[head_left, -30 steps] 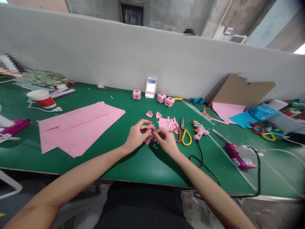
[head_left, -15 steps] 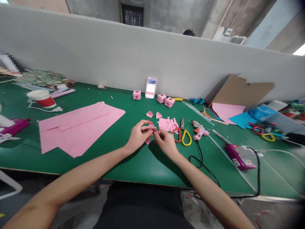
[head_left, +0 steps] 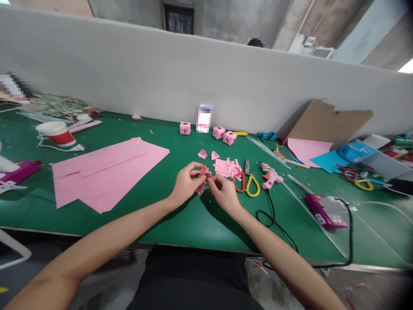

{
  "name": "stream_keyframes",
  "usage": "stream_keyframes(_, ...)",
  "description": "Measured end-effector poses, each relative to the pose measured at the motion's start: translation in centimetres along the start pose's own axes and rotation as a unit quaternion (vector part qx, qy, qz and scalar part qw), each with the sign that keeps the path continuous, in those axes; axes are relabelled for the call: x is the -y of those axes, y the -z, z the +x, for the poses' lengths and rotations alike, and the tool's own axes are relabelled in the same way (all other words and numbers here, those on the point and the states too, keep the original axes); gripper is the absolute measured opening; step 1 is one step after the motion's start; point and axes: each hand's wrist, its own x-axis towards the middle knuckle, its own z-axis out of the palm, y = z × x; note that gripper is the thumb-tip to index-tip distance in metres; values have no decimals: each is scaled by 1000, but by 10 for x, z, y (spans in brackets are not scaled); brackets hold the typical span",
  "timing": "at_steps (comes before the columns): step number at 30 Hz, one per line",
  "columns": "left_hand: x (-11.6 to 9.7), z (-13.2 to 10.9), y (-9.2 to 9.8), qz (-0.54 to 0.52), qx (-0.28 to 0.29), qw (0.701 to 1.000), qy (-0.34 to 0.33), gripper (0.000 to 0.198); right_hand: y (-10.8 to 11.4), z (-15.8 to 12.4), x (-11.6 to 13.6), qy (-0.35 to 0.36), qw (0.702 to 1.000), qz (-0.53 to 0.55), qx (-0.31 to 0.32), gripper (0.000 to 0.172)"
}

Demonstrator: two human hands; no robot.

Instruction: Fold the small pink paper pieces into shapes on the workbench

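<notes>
Over the green table my left hand is closed on a small folded piece of pink paper, with red wrapping on one finger. My right hand pinches the same paper from the right, fingertips close to those of the left; the fingers hide much of its shape. Just beyond lie two small folded pink pieces and a pile of pink paper strips. Scissors with red and yellow handles rest right of the strips, beside a pink glue gun. Several pink paper cubes stand farther back.
Large pink sheets cover the table at left, near a paper cup. To the right are a purple power strip, a black cord, clear plastic sticks and brown cardboard. A grey partition closes the back.
The fingers shift very slightly around the pink paper, the right fingertips moving a little left. Everything on the table stays where it was.
</notes>
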Motion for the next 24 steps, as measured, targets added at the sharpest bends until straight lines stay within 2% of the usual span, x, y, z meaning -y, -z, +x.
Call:
stream_keyframes(7,-2,-1,-1,4,1,1000,24,28,5,0,5,41,998,-26,-40,26)
stream_keyframes(11,-1,2,0,-56,-17,995,77,31,7,-1,4,51,998,-13,-36,25)
stream_keyframes(14,-2,5,2,-99,-41,989,104,33,8,1,1,26,998,40,-28,28)
stream_keyframes(19,-6,5,2,-92,-50,990,92,31,8,6,-6,-21,989,144,10,32)
stream_keyframes(24,-6,3,2,-64,-34,995,62,27,6,8,-8,-36,981,187,33,33)
